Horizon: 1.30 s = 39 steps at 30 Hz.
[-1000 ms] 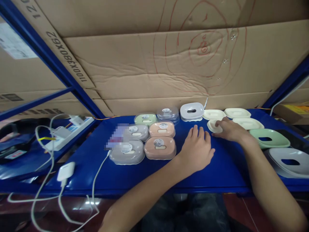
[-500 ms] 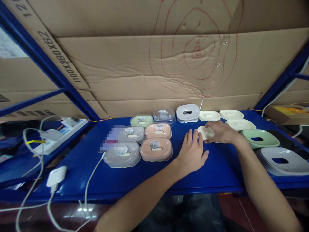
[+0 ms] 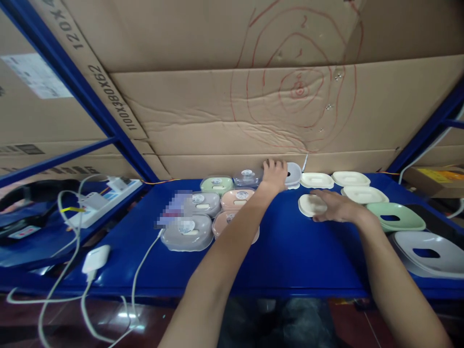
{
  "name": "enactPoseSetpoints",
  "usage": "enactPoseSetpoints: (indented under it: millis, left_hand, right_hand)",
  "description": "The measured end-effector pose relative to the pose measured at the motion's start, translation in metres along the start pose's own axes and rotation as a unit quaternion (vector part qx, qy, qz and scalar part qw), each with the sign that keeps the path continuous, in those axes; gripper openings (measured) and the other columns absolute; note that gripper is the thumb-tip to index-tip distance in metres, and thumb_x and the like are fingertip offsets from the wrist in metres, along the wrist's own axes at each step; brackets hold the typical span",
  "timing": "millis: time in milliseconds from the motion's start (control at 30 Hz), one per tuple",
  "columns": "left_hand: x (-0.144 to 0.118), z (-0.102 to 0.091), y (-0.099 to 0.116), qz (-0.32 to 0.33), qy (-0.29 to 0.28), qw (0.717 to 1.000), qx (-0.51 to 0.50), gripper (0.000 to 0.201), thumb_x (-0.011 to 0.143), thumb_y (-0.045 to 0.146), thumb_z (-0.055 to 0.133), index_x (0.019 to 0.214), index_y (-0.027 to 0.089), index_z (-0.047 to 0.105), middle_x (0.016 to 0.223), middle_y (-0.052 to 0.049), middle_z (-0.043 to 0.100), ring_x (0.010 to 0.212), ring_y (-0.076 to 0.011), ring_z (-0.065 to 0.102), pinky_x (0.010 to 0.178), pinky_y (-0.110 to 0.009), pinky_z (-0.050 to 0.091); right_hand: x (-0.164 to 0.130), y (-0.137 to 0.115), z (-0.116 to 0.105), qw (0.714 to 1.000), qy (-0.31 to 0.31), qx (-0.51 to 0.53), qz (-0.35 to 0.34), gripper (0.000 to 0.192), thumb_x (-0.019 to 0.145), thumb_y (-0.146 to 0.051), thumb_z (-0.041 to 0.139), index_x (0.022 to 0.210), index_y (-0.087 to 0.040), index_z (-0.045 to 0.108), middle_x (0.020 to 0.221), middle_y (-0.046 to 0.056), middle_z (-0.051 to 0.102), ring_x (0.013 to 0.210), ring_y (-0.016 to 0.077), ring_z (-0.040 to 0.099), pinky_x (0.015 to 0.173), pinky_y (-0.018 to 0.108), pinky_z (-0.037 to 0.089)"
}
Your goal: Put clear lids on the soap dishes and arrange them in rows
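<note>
My left hand (image 3: pixel 274 174) reaches to the back, its fingers curled over the left end of a lavender-grey soap dish (image 3: pixel 294 175) with a dark oblong slot. Beside that hand is a clear plastic cover (image 3: pixel 247 177) with a round sticker. My right hand (image 3: pixel 335 205) grips the right side of a small cream oval piece (image 3: pixel 309 205); its fingers hide part of the piece. Behind and right of it are several shallow cream dishes (image 3: pixel 317 181). A green slotted dish (image 3: pixel 406 217) and a larger grey slotted dish (image 3: pixel 440 253) sit farther right.
At left, covered grey soap boxes (image 3: pixel 188 233), pink ones (image 3: pixel 232 198) and a green one (image 3: pixel 216 184) stand together on the blue shelf (image 3: pixel 290 261). White cables, a charger (image 3: pixel 96 259) and a power strip (image 3: pixel 105 203) lie left. Cardboard (image 3: pixel 203 111) backs the shelf.
My left hand has moved from the middle of the shelf back to the lavender-grey dish. My right hand stays at the cream oval piece. The view has shifted slightly.
</note>
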<state>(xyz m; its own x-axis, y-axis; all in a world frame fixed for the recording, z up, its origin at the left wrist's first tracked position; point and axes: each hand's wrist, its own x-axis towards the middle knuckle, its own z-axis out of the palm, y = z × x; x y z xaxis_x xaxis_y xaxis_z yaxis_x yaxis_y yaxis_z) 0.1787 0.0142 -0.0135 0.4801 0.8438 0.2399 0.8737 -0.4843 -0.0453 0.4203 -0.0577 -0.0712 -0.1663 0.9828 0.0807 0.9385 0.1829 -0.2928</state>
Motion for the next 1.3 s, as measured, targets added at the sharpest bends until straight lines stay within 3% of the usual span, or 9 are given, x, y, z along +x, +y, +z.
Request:
enactPoseSetpoints:
  millis: [100, 200, 367, 533, 667, 800, 1033, 1167, 1300]
  left_hand:
    - [-0.002, 0.002, -0.006, 0.019, 0.011, 1.0, -0.014, 0.085, 0.087, 0.031, 0.091, 0.159, 0.008, 0.05, 0.153, -0.027, 0.06, 0.145, -0.0425, 0.052, 0.121, -0.055, 0.042]
    - [-0.005, -0.003, -0.007, 0.037, 0.039, 0.998, -0.025, 0.082, 0.091, 0.038, 0.087, 0.159, 0.011, 0.049, 0.156, -0.024, 0.055, 0.145, -0.0408, 0.049, 0.121, -0.052, 0.042]
    - [-0.015, -0.02, -0.003, 0.03, 0.161, 0.981, -0.105, 0.085, 0.093, 0.043, 0.082, 0.162, 0.011, 0.043, 0.151, -0.023, 0.053, 0.14, -0.0409, 0.053, 0.119, -0.053, 0.045]
    - [-0.057, -0.039, -0.007, 0.031, 0.282, 0.918, -0.279, 0.082, 0.091, 0.045, 0.083, 0.16, 0.022, 0.045, 0.146, -0.014, 0.058, 0.138, -0.0319, 0.061, 0.119, -0.049, 0.05]
    - [-0.102, -0.043, -0.015, 0.083, 0.255, 0.903, -0.337, 0.077, 0.091, 0.05, 0.083, 0.157, 0.027, 0.05, 0.149, -0.009, 0.066, 0.137, -0.0307, 0.066, 0.119, -0.047, 0.053]
    - [-0.129, -0.032, -0.021, 0.079, 0.189, 0.909, -0.363, 0.079, 0.09, 0.055, 0.082, 0.158, 0.03, 0.051, 0.156, -0.008, 0.066, 0.139, -0.0347, 0.067, 0.119, -0.053, 0.056]
    - [-0.131, -0.016, -0.026, 0.106, 0.231, 0.855, -0.452, 0.081, 0.088, 0.055, 0.087, 0.157, 0.03, 0.055, 0.155, -0.008, 0.066, 0.14, -0.035, 0.067, 0.118, -0.051, 0.057]
    - [-0.128, -0.01, -0.025, 0.085, 0.243, 0.809, -0.528, 0.082, 0.079, 0.053, 0.098, 0.149, 0.028, 0.063, 0.149, -0.011, 0.069, 0.138, -0.0338, 0.066, 0.119, -0.051, 0.054]
    - [-0.128, -0.003, -0.022, 0.059, 0.27, 0.784, -0.555, 0.071, 0.074, 0.046, 0.103, 0.136, 0.028, 0.073, 0.147, -0.01, 0.068, 0.143, -0.0328, 0.061, 0.125, -0.054, 0.047]
  right_hand:
    - [-0.001, 0.0, -0.002, 0.998, -0.051, -0.016, 0.016, 0.076, 0.066, -0.049, 0.092, 0.136, -0.029, 0.07, 0.134, 0.015, 0.077, 0.121, 0.0436, 0.072, 0.1, 0.057, 0.056]
    - [-0.001, -0.003, -0.005, 0.998, -0.059, -0.026, 0.021, 0.071, 0.072, -0.055, 0.088, 0.134, -0.029, 0.069, 0.135, 0.015, 0.077, 0.122, 0.0439, 0.072, 0.102, 0.058, 0.055]
    - [-0.003, -0.008, -0.009, 0.999, 0.0, -0.035, 0.014, 0.073, 0.078, -0.058, 0.085, 0.14, -0.025, 0.067, 0.13, 0.02, 0.075, 0.118, 0.044, 0.072, 0.098, 0.055, 0.056]
    - [-0.012, -0.034, -0.022, 0.991, 0.099, 0.055, -0.078, 0.076, 0.084, -0.056, 0.085, 0.148, -0.019, 0.067, 0.14, 0.023, 0.072, 0.125, 0.0462, 0.07, 0.108, 0.058, 0.053]
    - [-0.018, -0.07, -0.023, 0.959, 0.126, 0.172, -0.19, 0.063, 0.089, -0.056, 0.082, 0.144, -0.027, 0.07, 0.149, 0.013, 0.072, 0.135, 0.0417, 0.068, 0.119, 0.058, 0.051]
    - [-0.02, -0.096, -0.008, 0.93, 0.115, 0.279, -0.208, 0.063, 0.083, -0.054, 0.089, 0.138, -0.028, 0.071, 0.139, 0.009, 0.077, 0.127, 0.0368, 0.073, 0.114, 0.053, 0.056]
    - [-0.018, -0.103, 0.006, 0.911, 0.198, 0.332, -0.146, 0.086, 0.068, -0.061, 0.099, 0.139, -0.024, 0.069, 0.133, 0.012, 0.078, 0.122, 0.0386, 0.073, 0.11, 0.055, 0.057]
    - [-0.017, -0.106, 0.009, 0.868, 0.212, 0.426, -0.141, 0.097, 0.057, -0.058, 0.106, 0.14, -0.026, 0.066, 0.138, 0.012, 0.074, 0.127, 0.0385, 0.07, 0.114, 0.055, 0.055]
    - [-0.017, -0.111, 0.01, 0.805, 0.158, 0.557, -0.129, 0.089, 0.066, -0.057, 0.101, 0.144, -0.033, 0.065, 0.154, 0.009, 0.067, 0.143, 0.0377, 0.062, 0.123, 0.055, 0.05]
